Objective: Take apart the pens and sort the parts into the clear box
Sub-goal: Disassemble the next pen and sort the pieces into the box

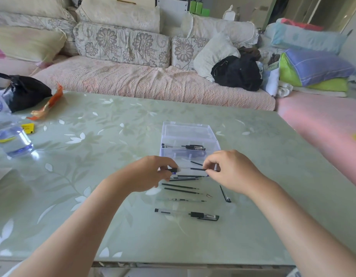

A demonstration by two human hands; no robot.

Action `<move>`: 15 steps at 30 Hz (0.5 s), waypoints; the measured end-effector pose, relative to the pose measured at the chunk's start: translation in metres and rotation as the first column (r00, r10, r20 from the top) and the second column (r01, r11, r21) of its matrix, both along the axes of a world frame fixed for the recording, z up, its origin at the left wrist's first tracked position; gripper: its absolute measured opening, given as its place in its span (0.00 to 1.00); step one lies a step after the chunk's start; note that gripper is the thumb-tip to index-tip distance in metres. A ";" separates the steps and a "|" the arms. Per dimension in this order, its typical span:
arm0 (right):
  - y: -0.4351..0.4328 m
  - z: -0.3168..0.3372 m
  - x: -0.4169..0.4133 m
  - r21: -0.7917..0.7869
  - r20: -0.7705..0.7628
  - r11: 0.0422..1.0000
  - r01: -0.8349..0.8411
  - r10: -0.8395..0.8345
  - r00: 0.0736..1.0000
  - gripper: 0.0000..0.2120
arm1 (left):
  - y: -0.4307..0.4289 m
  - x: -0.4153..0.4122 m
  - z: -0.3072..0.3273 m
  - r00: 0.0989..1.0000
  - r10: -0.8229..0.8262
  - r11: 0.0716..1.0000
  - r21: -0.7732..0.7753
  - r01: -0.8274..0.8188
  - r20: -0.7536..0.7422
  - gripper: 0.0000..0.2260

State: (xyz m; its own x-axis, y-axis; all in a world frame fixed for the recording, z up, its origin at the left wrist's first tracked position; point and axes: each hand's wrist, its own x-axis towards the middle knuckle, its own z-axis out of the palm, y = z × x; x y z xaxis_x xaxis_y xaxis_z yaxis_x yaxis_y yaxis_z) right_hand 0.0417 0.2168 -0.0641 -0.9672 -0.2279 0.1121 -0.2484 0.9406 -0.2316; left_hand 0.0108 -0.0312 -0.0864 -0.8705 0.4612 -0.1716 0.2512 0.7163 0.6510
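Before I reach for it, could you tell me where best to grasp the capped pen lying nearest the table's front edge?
Probably pinch the capped pen at its clear barrel, left of the black cap, coming from above. It lies flat and crosswise on the table, apart from the loose refills, so both long sides are free.

Above the middle of the table (113,226), the left hand (151,173) and right hand (232,170) pinch opposite ends of a pen (191,168) just before the clear box (187,131). Refills (180,186) and a capped pen (187,214) lie toward the near edge.
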 end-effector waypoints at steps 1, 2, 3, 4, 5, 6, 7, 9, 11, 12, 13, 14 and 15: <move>0.002 -0.002 0.001 -0.002 -0.007 1.000 0.000 0.000 1.000 0.06 | 0.001 0.001 0.000 1.000 -0.010 1.000 0.004 0.010 0.002 0.12; 0.003 -0.004 0.001 -0.004 -0.013 1.000 -0.002 0.002 1.000 0.06 | 0.002 0.002 0.000 1.000 -0.020 1.000 0.009 0.020 0.003 0.12; 0.004 -0.006 0.002 -0.005 -0.016 1.000 -0.009 0.009 1.000 0.06 | 0.003 0.003 0.000 1.000 -0.027 1.000 0.014 0.027 0.003 0.12; 0.005 -0.008 0.002 -0.008 -0.017 1.000 -0.016 0.016 1.000 0.05 | 0.003 0.004 0.000 1.000 -0.030 0.999 0.020 0.030 0.004 0.13; 0.006 -0.009 0.002 -0.011 -0.016 1.000 -0.025 0.024 1.000 0.06 | 0.004 0.004 -0.001 1.000 -0.030 0.999 0.025 0.029 0.004 0.14; 0.006 -0.010 0.002 -0.012 -0.016 0.999 -0.031 0.031 0.999 0.06 | 0.004 0.004 -0.002 1.000 -0.029 0.999 0.029 0.028 0.005 0.15; 0.007 -0.010 0.001 -0.013 -0.016 0.999 -0.036 0.036 0.999 0.06 | 0.004 0.004 -0.002 1.000 -0.029 0.999 0.032 0.029 0.008 0.16; 0.008 -0.011 0.001 -0.017 -0.016 0.999 -0.039 0.039 0.999 0.06 | 0.003 0.004 -0.003 0.999 -0.032 0.999 0.039 0.031 0.021 0.17; 0.009 -0.012 0.002 -0.020 -0.010 0.999 -0.042 0.042 0.999 0.06 | 0.002 0.004 -0.003 0.999 -0.037 0.998 0.045 0.036 0.034 0.18; 0.009 -0.013 0.002 -0.020 -0.004 0.999 -0.044 0.044 0.999 0.06 | 0.003 0.004 -0.004 0.998 -0.042 0.998 0.045 0.040 0.040 0.18; 0.010 -0.013 0.003 -0.021 0.001 0.999 -0.047 0.047 0.999 0.06 | 0.003 0.004 -0.004 0.998 -0.048 0.998 0.044 0.046 0.045 0.18; 0.010 -0.013 0.003 -0.024 0.006 0.999 -0.048 0.048 0.999 0.06 | 0.003 0.005 -0.005 0.997 -0.053 0.998 0.040 0.051 0.048 0.18; 0.010 -0.013 0.004 -0.027 0.011 0.998 -0.049 0.049 0.999 0.06 | 0.004 0.005 -0.005 0.997 -0.056 0.998 0.033 0.055 0.049 0.19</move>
State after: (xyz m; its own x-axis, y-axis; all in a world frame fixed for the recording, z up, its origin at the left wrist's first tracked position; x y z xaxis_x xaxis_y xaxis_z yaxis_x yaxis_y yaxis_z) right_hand 0.0454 0.2273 -0.0775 -0.9562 -0.2724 0.1072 -0.2914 0.9207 -0.2597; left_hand 0.0156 -0.0277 -0.0916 -0.8341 0.5146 -0.1986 0.2567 0.6807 0.6861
